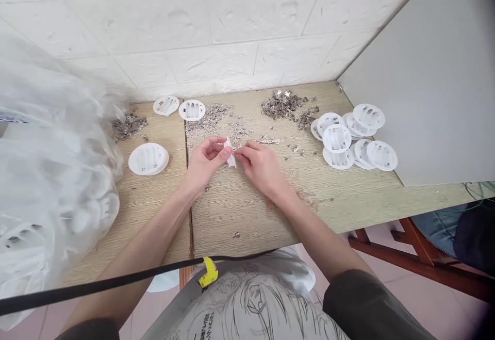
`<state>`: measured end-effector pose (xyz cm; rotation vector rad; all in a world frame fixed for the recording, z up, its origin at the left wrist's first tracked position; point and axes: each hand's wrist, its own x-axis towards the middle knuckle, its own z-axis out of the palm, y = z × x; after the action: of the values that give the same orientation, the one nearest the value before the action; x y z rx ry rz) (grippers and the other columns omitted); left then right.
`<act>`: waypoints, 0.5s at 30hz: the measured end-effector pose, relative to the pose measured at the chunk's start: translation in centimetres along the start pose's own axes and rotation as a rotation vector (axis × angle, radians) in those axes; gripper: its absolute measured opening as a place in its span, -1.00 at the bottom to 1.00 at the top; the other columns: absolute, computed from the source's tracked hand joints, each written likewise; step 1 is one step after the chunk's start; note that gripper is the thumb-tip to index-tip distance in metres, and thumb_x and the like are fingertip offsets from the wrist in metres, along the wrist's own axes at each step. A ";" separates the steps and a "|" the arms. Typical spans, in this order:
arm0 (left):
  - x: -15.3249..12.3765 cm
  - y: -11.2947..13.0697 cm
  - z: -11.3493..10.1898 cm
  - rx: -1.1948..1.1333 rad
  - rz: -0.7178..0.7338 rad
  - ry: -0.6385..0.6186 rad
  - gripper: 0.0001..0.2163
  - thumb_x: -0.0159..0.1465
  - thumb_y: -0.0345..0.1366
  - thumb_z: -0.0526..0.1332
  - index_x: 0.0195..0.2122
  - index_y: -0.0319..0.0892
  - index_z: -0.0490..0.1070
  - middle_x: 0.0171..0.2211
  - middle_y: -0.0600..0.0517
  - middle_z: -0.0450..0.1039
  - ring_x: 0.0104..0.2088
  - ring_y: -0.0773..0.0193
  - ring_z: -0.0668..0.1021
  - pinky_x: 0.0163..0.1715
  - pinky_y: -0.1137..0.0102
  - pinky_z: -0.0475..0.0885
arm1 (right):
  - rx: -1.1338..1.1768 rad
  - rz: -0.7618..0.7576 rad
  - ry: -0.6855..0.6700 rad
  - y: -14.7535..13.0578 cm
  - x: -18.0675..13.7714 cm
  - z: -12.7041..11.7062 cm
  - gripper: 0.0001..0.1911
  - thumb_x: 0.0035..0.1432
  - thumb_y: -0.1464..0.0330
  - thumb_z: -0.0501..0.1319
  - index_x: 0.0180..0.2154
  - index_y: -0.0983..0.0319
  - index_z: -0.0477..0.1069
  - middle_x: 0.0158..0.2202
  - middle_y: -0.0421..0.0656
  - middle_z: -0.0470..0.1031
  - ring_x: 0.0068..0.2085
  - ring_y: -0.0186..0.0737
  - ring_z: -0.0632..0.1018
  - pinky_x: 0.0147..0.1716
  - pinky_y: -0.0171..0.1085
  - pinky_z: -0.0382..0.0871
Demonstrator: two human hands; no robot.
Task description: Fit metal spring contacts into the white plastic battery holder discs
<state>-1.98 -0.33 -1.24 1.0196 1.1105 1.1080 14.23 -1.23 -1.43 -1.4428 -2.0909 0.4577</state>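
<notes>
left hand [204,162] and right hand [262,167] pinch one white piece [231,153]; three discs [148,158] left, seven discs [336,138] right.

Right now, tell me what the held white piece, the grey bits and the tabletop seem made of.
The white piece: likely moulded plastic, matt, evenly white like the round holders. The grey bits: probably thin stamped metal, with dull silvery glints. The tabletop: wood-grain board, perhaps laminate; pale streaks, matt.
</notes>
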 end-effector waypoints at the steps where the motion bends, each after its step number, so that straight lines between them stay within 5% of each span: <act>1: 0.0 -0.1 0.0 -0.003 -0.001 0.001 -0.52 -0.01 0.00 0.47 -0.16 -0.18 0.47 -0.36 0.01 0.56 -0.29 0.23 0.59 -0.23 0.31 0.46 | -0.007 -0.010 0.002 0.0 0.0 0.0 -0.72 0.30 0.49 0.08 -0.23 0.27 0.58 -0.32 -0.08 0.46 -0.33 -0.22 0.45 -0.31 -0.26 0.26; 15: 0.1 0.2 -0.7 -0.048 -0.017 -0.035 -0.51 0.03 0.03 0.44 -0.13 -0.19 0.48 -0.27 -0.05 0.57 -0.20 0.14 0.61 -0.15 0.21 0.51 | 0.235 -0.005 0.109 0.4 0.2 -0.3 -0.80 0.23 0.45 0.15 -0.28 0.28 0.57 -0.37 -0.12 0.51 -0.42 -0.29 0.45 -0.37 -0.29 0.31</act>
<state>-2.64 -0.15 -1.18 0.9869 1.0582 1.0947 14.65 -0.87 -1.40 -1.2961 -1.8853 0.5876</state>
